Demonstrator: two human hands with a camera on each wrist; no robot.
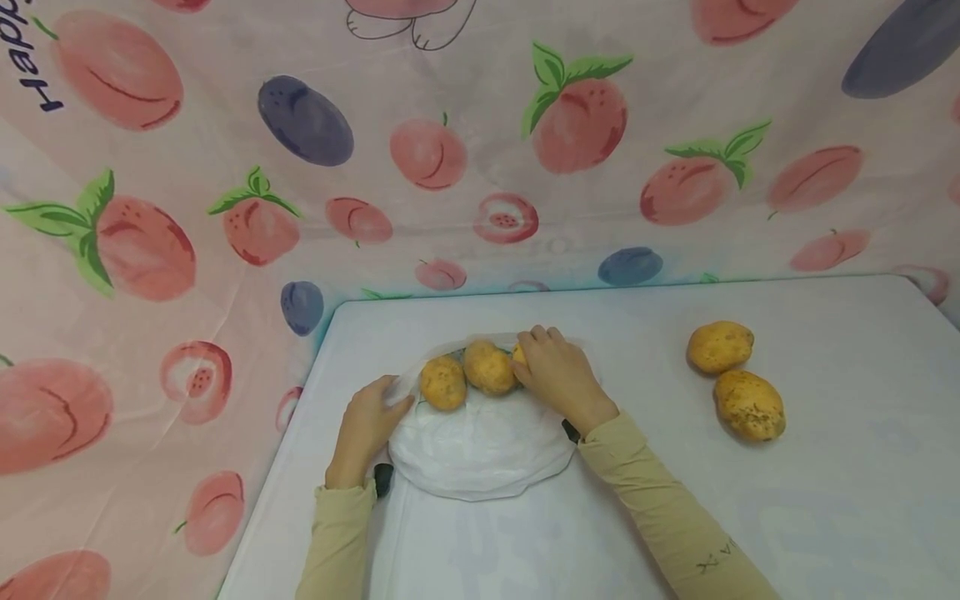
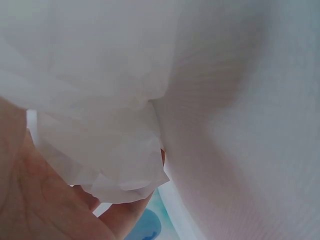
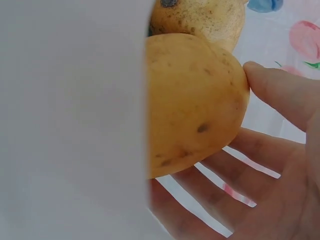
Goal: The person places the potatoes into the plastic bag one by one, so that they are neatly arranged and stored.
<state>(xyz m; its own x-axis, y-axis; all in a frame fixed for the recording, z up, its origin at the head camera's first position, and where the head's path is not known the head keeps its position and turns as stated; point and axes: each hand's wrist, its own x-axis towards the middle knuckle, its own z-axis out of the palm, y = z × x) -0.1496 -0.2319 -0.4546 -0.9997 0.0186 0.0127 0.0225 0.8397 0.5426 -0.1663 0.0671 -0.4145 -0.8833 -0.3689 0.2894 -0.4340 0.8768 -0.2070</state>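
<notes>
A white, thin plastic bag (image 1: 480, 454) lies on the table, its mouth toward the far side. Two yellow potatoes show at the mouth: one on the left (image 1: 443, 383) and one in the middle (image 1: 489, 367). My left hand (image 1: 366, 427) grips the bag's left edge, with fingers partly hidden behind the film in the left wrist view. At the right of the mouth, my right hand (image 1: 558, 372) holds a third potato (image 3: 197, 105) between thumb and fingers. That potato is mostly covered by the hand in the head view, and the bag hides part of it in the right wrist view.
Two more potatoes, an upper one (image 1: 720, 347) and a lower, dirt-marked one (image 1: 750, 406), lie to the right on the white table (image 1: 847, 483). A fruit-printed cloth (image 1: 480, 167) hangs behind and left of the table.
</notes>
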